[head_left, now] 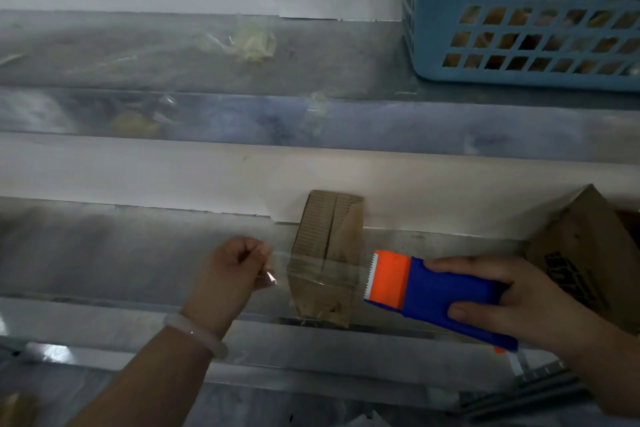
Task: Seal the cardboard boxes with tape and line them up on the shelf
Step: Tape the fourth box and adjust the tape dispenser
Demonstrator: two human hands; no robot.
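A small cardboard box (327, 246) stands on the lower metal shelf (121, 253), its flaps meeting in a centre seam. A strip of clear tape (311, 265) stretches across the box from left to right. My left hand (232, 274) pinches the free end of the tape just left of the box. My right hand (512, 302) grips a blue and orange tape dispenser (429, 291) right of the box, its toothed blade facing the box. A larger cardboard box (585, 253) with dark print sits at the far right, partly behind my right hand.
A blue plastic basket (519, 21) with brown items inside stands on the upper shelf (207, 69) at the right. Crumpled scraps of tape (256, 42) lie on the upper shelf. A white wall runs behind both shelves.
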